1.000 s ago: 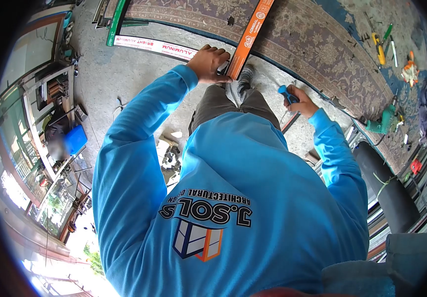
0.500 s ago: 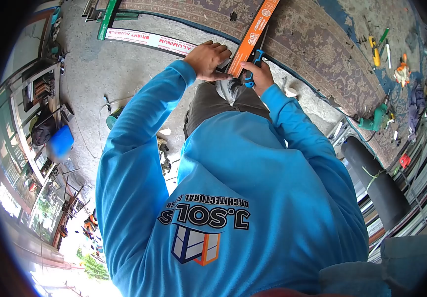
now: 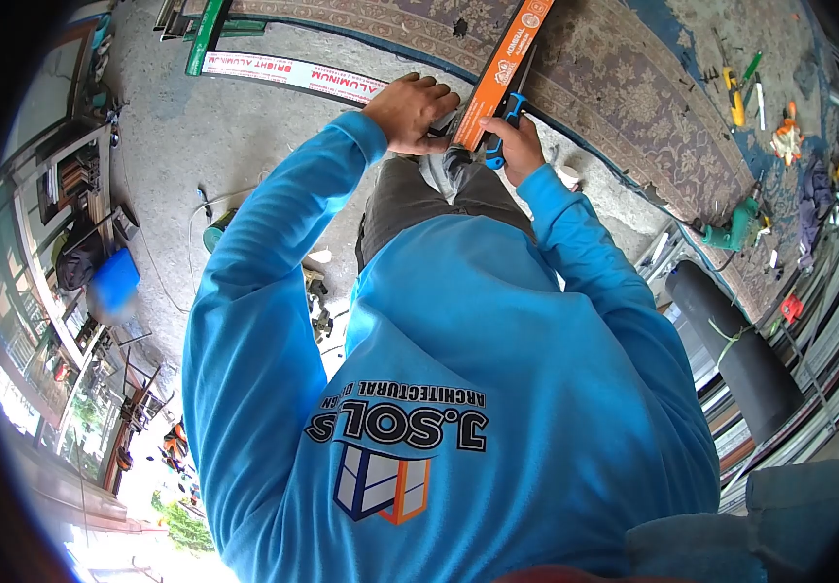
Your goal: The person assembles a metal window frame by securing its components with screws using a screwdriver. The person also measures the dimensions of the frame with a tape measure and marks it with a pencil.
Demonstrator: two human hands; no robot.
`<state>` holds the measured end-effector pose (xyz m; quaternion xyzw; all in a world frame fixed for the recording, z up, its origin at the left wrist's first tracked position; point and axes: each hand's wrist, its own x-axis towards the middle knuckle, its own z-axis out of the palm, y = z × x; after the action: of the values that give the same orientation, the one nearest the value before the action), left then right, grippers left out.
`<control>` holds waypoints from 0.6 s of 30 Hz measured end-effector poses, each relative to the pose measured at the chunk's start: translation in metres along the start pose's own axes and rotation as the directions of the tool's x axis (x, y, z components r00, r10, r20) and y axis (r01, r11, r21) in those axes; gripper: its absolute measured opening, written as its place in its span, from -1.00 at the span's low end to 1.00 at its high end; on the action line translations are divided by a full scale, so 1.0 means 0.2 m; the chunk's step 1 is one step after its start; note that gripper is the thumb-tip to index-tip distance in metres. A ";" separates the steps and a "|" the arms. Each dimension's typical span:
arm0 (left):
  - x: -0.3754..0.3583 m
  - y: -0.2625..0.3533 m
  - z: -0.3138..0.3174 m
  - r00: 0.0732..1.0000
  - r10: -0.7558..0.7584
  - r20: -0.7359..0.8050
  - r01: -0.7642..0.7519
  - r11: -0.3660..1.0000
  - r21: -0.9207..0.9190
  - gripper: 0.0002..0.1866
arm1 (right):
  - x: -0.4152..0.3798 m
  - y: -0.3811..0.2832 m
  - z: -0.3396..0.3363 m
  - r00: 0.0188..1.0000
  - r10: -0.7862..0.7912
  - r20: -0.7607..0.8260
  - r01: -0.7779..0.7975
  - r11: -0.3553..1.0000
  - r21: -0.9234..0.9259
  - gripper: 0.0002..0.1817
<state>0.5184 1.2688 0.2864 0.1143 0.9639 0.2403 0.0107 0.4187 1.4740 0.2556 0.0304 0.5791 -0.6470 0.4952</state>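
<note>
Your right hand (image 3: 519, 146) has its fingers wrapped round a blue-and-black handled tool (image 3: 494, 155), likely a screwdriver, just beside the near end of the orange-labelled aluminum bar (image 3: 505, 73). Left hand (image 3: 416, 113): fingers bent over by the right end of the white-labelled aluminum bar (image 3: 293, 76), thumb towards the orange label; can't tell if clamped. Tool tip not clear. Risk: weak left hold could let the bars twist; off-line pushing could make the tip slip.

Both arms (image 3: 279, 223) reach forward, left fingers (image 3: 431, 87) bent, right fingers (image 3: 498, 128) curled.
</note>
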 end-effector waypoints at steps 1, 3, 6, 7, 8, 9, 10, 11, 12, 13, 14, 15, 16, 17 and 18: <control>0.01 0.02 -0.01 0.998 -0.037 0.046 0.038 0.999 -0.014 -0.49 | 0.00 -0.01 0.00 1.000 -0.009 0.000 0.009 1.000 0.018 -0.77; 0.02 0.03 -0.03 0.993 -0.069 0.092 0.072 0.997 -0.024 -0.48 | 0.00 -0.02 -0.01 1.000 -0.022 -0.003 0.022 0.999 0.036 -0.77; 0.02 0.04 -0.02 0.997 -0.056 0.061 0.057 0.998 -0.015 -0.50 | -0.03 -0.06 -0.02 1.000 -0.010 0.002 0.009 1.000 0.027 -0.77; 0.02 0.05 -0.02 0.992 -0.088 0.090 0.086 0.996 0.017 -0.50 | -0.02 -0.07 -0.03 1.000 -0.022 0.021 0.022 1.000 -0.001 -0.76; 0.02 0.06 -0.03 0.985 -0.122 0.118 0.117 0.992 0.053 -0.50 | -0.01 -0.09 -0.03 0.998 -0.035 0.044 0.036 0.999 -0.029 -0.76; 0.02 0.08 -0.03 0.985 -0.119 0.121 0.114 0.992 0.053 -0.50 | -0.01 -0.09 -0.04 0.998 -0.036 0.041 0.037 0.999 -0.026 -0.76; 0.02 0.10 -0.03 0.986 -0.131 0.103 0.128 0.991 0.035 -0.48 | -0.02 -0.11 -0.04 0.999 -0.023 0.026 0.024 1.000 -0.017 -0.76; 0.02 0.11 -0.03 0.986 -0.144 0.085 0.143 0.990 0.018 -0.46 | -0.01 -0.13 -0.03 1.000 -0.012 0.013 0.012 1.000 -0.007 -0.76; 0.02 0.11 -0.03 0.986 -0.140 0.087 0.139 0.990 0.021 -0.46 | -0.01 -0.14 -0.03 1.000 -0.015 0.012 0.015 1.000 -0.003 -0.76; 0.02 0.11 -0.04 0.982 -0.150 0.116 0.152 0.988 0.000 -0.44 | -0.02 -0.15 -0.02 0.999 -0.028 0.014 0.029 0.999 -0.023 -0.76; 0.01 0.11 -0.04 0.976 -0.161 0.145 0.166 0.986 -0.023 -0.41 | -0.03 -0.15 -0.01 0.999 -0.039 0.017 0.040 0.998 -0.043 -0.76; 0.02 0.11 -0.05 0.974 -0.165 0.157 0.174 0.984 -0.047 -0.37 | -0.04 -0.15 -0.01 0.999 -0.043 0.017 0.043 0.998 -0.041 -0.76; 0.02 0.10 -0.04 0.974 -0.165 0.153 0.173 0.984 -0.039 -0.37 | -0.03 -0.15 0.00 0.999 -0.040 0.014 0.040 0.999 -0.035 -0.76; 0.02 0.09 -0.02 0.965 -0.233 0.117 0.242 0.968 -0.067 -0.34 | -0.02 -0.14 0.00 0.999 -0.035 0.012 0.036 0.999 -0.028 -0.76; 0.01 0.09 0.00 0.950 -0.300 0.087 0.308 0.946 -0.100 -0.30 | -0.03 -0.13 0.01 0.999 -0.039 0.013 0.039 0.999 -0.022 -0.76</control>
<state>0.5202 1.2840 0.2954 -0.0281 0.9540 0.2853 0.0878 0.4044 1.4711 0.2789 0.0093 0.5836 -0.6502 0.4864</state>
